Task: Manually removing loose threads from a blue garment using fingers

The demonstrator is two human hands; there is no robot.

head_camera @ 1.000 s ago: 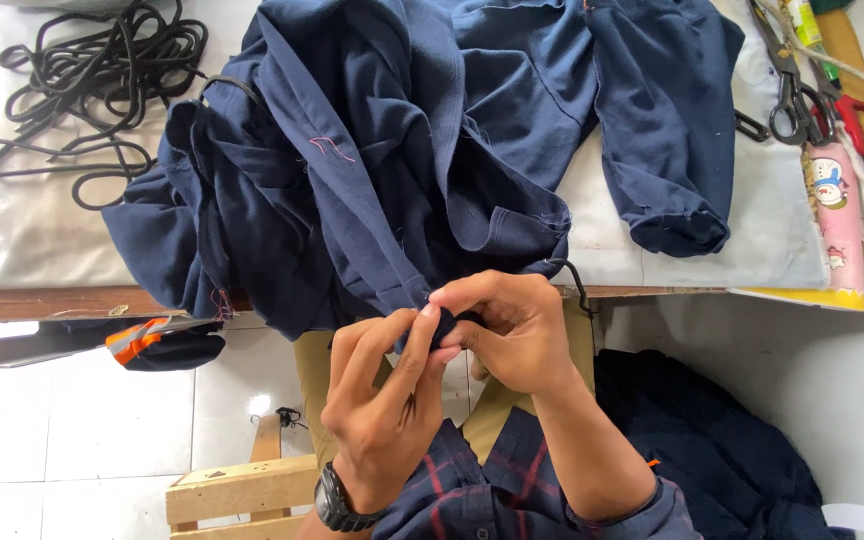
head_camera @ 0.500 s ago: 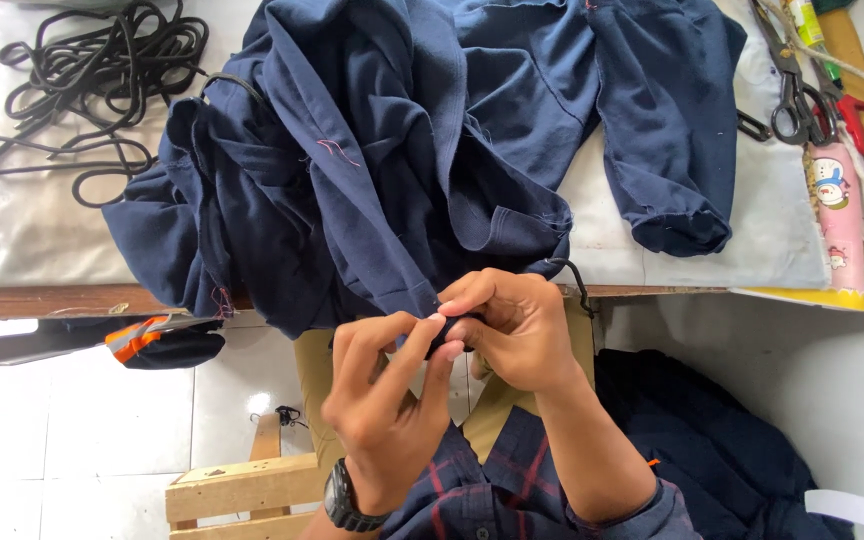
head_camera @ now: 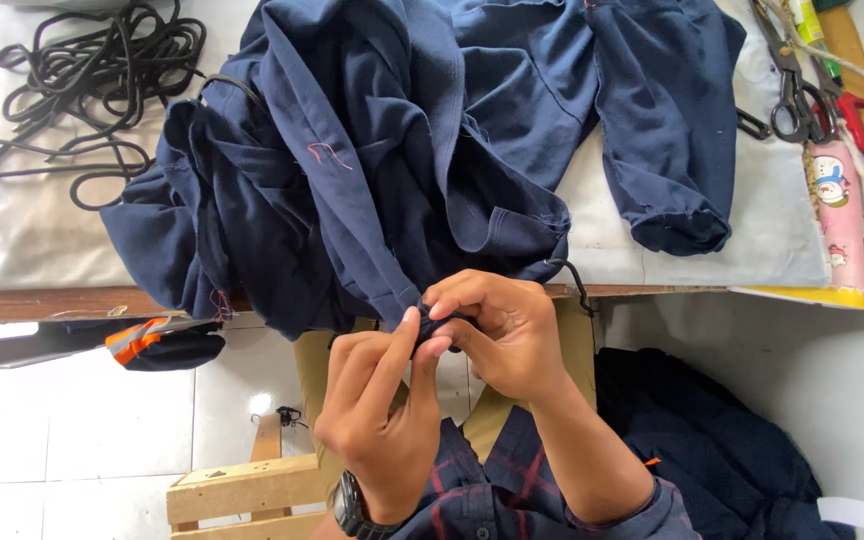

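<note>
— What are the hands doing?
— Both meet just below the desk edge. The left hand [head_camera: 377, 415] has its thumb and forefinger pressed onto a small bunched bit of the navy garment [head_camera: 382, 170]; the right hand [head_camera: 497, 335] curls over the same bit from the other side, fingertips pinching it. The two hands touch each other around the fabric

— And where is the garment itself?
— Most of it lies heaped on the desk [head_camera: 42, 240], over a pale cover, with one fold hanging off the front edge down to the hands. A sleeve stretches away to the right, its cuff resting on the cover. Short pink threads show on the cloth

— What else is about?
— A black watch [head_camera: 350, 510] sits on the left wrist. A tangle of black cord [head_camera: 82, 70] lies at the far left of the desk, scissors [head_camera: 790, 75] at the far right. Another dark cloth heap [head_camera: 712, 450] lies on the floor right of the person, and a wooden stool [head_camera: 242, 490] stands by the left knee
</note>
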